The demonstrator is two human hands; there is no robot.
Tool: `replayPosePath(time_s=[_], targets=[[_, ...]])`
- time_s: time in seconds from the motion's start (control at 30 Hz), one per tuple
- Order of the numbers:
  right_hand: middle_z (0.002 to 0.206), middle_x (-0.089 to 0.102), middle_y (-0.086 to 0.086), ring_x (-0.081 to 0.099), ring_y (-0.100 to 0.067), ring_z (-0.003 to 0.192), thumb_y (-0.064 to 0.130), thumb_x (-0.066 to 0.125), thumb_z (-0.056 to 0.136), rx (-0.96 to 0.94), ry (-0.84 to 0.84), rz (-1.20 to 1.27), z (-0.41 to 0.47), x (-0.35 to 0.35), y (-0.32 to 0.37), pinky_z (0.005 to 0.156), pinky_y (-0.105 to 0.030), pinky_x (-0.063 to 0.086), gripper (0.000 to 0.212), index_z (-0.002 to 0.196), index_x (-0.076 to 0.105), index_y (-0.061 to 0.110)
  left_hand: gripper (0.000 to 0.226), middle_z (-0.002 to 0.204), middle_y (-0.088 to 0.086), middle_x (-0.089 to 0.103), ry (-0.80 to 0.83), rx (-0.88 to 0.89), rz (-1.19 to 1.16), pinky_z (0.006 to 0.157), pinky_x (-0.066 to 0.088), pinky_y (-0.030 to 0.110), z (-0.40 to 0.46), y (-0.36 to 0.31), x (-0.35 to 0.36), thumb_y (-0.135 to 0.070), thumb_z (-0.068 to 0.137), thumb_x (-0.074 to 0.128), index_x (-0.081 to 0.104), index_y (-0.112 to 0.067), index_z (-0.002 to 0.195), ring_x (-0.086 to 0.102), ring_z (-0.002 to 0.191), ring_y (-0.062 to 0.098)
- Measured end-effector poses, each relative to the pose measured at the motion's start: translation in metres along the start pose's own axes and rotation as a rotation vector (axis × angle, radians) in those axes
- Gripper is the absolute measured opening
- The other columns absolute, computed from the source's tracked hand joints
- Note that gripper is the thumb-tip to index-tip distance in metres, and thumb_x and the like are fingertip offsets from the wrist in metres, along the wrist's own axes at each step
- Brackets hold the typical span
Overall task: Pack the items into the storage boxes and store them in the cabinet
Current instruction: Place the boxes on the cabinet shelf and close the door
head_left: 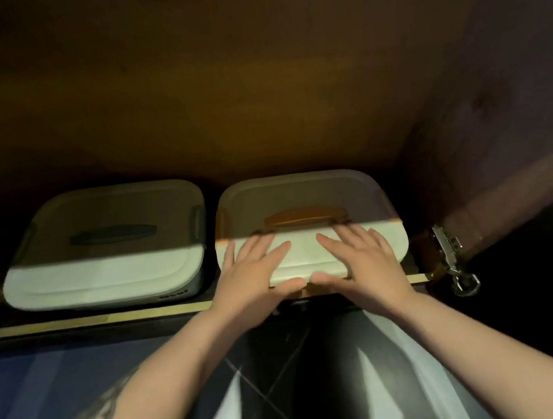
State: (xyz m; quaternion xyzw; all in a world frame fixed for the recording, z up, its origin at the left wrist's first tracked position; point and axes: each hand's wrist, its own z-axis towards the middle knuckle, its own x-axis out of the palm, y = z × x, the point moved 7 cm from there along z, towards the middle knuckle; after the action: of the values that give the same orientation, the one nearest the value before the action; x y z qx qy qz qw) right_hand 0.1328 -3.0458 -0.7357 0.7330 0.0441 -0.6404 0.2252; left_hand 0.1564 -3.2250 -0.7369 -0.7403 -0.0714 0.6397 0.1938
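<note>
- Right box (306,212) sits on the cabinet shelf (91,321), lid on, orange handle (303,216) across its top; its front wall lies at or just over the shelf's front edge, so it is judged not fully seated
- Left hand (255,273) and right hand (365,261) both lie flat on the near part of the lid, fingers straight and spread, thumbs over the front rim and nearly meeting; neither grip closes round anything
- The box lies directly ahead of both palms, deeper into the cabinet; its long axis runs left to right, across the push line; both hands are equally near, one on each side of centre
- Judged step: a straight push inward; uneven pressure could skew the box toward the hinge (453,258) at the right wall
- Left box (100,246), dark handle, lid on, sits just beside the right box, a narrow gap between them, further in from the edge
- Contents of both boxes are hidden by their lids
- Interior behind both boxes is dark; remaining depth cannot be told
</note>
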Motion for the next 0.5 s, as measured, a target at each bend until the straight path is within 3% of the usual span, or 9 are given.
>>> replayPosePath(time_s=[0.07, 0.23, 0.33, 0.43, 0.5], targets=[[0.157, 0.023, 0.004, 0.015, -0.02, 0.145, 0.088, 0.017, 0.073, -0.045, 0.005, -0.078, 0.0, 0.004, 0.004, 0.116, -0.042, 0.009, 0.087, 0.146, 0.025, 0.042, 0.071, 0.157, -0.008, 0.015, -0.006, 0.024, 0.031, 0.114, -0.005, 0.04, -0.001, 0.002, 0.003, -0.073, 0.082, 0.034, 0.022, -0.042, 0.144, 0.005, 0.144, 0.013], [0.155, 0.027, -0.001, 0.017, -0.024, 0.142, 0.077, 0.036, 0.081, -0.03, 0.046, -0.058, 0.02, 0.012, -0.003, 0.115, -0.039, 0.007, 0.076, 0.147, 0.024, 0.042, 0.067, 0.151, -0.001, 0.028, 0.024, 0.02, 0.061, 0.109, 0.008, 0.038, 0.019, 0.016, 0.009, -0.066, 0.085, 0.042, 0.024, -0.041, 0.144, 0.02, 0.137, 0.02], [0.156, 0.024, -0.001, 0.014, -0.023, 0.144, 0.07, 0.041, 0.085, 0.004, 0.077, -0.055, 0.022, 0.018, 0.0, 0.116, -0.04, 0.006, 0.071, 0.148, 0.023, 0.041, 0.065, 0.151, 0.0, 0.027, 0.025, -0.005, 0.05, 0.109, 0.004, 0.036, 0.02, 0.018, 0.016, -0.061, 0.087, 0.043, 0.024, -0.039, 0.145, 0.018, 0.138, 0.022], [0.158, 0.02, -0.002, 0.012, -0.022, 0.146, 0.057, 0.053, 0.087, 0.073, 0.157, 0.01, 0.008, 0.005, 0.009, 0.115, -0.041, 0.012, 0.066, 0.145, 0.031, 0.035, 0.06, 0.154, -0.001, 0.026, 0.032, -0.068, -0.057, 0.113, 0.003, 0.035, 0.008, 0.009, 0.004, -0.049, 0.088, 0.053, 0.033, -0.033, 0.143, 0.015, 0.141, 0.02], [0.152, 0.032, -0.003, 0.025, -0.023, 0.141, 0.054, 0.057, 0.086, 0.102, 0.188, 0.036, -0.011, -0.016, 0.021, 0.111, -0.038, 0.024, 0.06, 0.139, 0.042, 0.033, 0.055, 0.152, -0.002, 0.032, 0.043, -0.113, -0.126, 0.115, 0.013, 0.034, -0.013, -0.001, -0.016, -0.043, 0.087, 0.058, 0.042, -0.03, 0.139, 0.023, 0.141, 0.019]])
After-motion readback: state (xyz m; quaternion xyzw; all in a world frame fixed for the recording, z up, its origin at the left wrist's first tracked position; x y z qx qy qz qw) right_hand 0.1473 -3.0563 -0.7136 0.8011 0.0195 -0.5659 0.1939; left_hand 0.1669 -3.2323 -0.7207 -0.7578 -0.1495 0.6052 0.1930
